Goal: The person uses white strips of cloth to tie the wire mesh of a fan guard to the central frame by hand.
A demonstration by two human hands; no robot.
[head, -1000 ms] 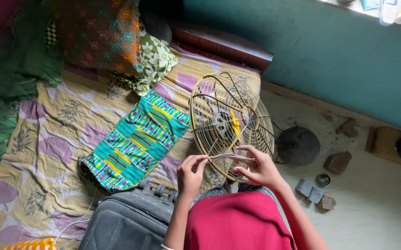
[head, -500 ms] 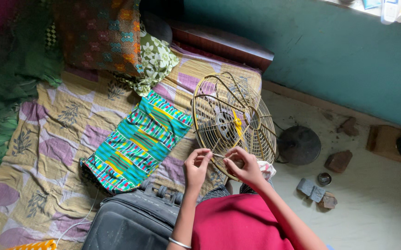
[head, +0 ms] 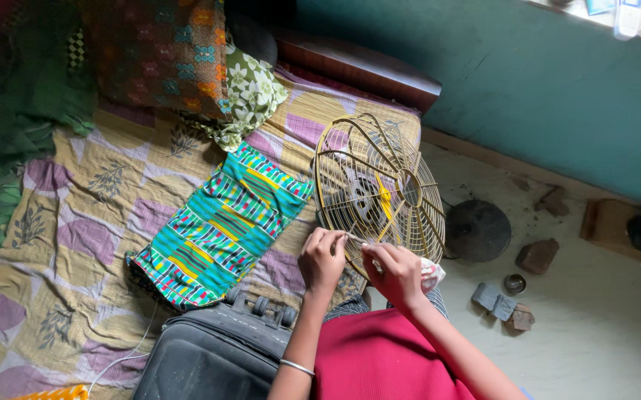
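Fingers of my left hand (head: 322, 259) and right hand (head: 396, 272) are pinching shut on the lower rim of the wire fan guard (head: 376, 191), now closer together than a second ago. It is standing tilted on the quilted bedspread (head: 76, 222), beside the striped cloth (head: 220, 226).

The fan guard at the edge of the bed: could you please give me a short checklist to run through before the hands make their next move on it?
1. Left hand at the fan guard rim: ok.
2. Right hand beside it on the lower rim: ok.
3. White cloth under the right hand: ok.
4. Firm grip on the wire: cannot tell.
5. Guard steady on the quilt: cannot tell; it stands tilted at the edge.
6. Suitcase apart from the guard: ok.
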